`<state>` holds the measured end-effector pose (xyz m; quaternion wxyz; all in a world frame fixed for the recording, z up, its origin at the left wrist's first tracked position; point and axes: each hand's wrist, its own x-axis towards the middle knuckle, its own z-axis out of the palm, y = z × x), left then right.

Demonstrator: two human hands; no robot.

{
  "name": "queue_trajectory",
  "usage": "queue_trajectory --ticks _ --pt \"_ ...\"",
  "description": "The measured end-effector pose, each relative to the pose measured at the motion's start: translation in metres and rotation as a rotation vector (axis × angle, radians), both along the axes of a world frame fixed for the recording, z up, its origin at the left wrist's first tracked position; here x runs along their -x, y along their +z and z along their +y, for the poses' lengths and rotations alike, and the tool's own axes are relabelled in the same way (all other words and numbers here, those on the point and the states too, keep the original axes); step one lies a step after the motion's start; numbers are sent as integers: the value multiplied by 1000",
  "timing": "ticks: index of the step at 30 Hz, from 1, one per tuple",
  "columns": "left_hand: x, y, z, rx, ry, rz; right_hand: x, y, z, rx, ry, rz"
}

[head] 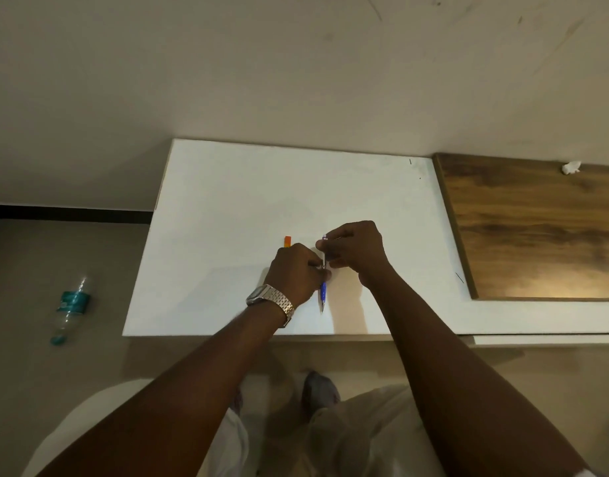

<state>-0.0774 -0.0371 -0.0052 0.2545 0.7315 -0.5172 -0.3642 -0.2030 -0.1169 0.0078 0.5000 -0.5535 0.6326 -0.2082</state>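
A blue pen [323, 290] with a silver upper part is held above the white table [227, 208], its tip pointing toward me. My left hand [294, 273], with a metal watch on the wrist, grips the pen around its middle. My right hand [356, 251] pinches the pen's silver upper end with curled fingers. A small orange piece [287, 241] lies on the table just beyond my left hand, partly hidden by it.
A wooden panel [537, 228] covers the table's right part, with a crumpled white scrap [571, 167] at its far edge. A plastic bottle [70, 306] with a teal label lies on the floor at the left. A wall stands behind the table.
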Motion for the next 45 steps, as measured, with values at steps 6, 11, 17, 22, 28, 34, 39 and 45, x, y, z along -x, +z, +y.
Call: queue_trajectory --ticks 6,11,17,22,28,34,39,45 --pt "8 2 -2 2 -16 -84 -2 -9 3 83 -2 78" --pt "9 6 0 2 -7 -66 -2 -9 5 114 26 128" --pt "-10 21 -4 44 73 -18 1 1 0 145 -25 101" --pt "-51 17 -13 -18 163 -187 -7 10 -5 151 -50 61" --pt "-54 6 -7 -111 116 -243 -20 7 -5 165 -3 61" --pt "-50 18 -5 -34 123 -207 -41 3 2 89 128 63" --pt "-52 28 2 83 125 -182 -55 9 0 -73 96 -54" --pt "-70 29 6 46 203 184 -66 17 1 -158 60 -181"
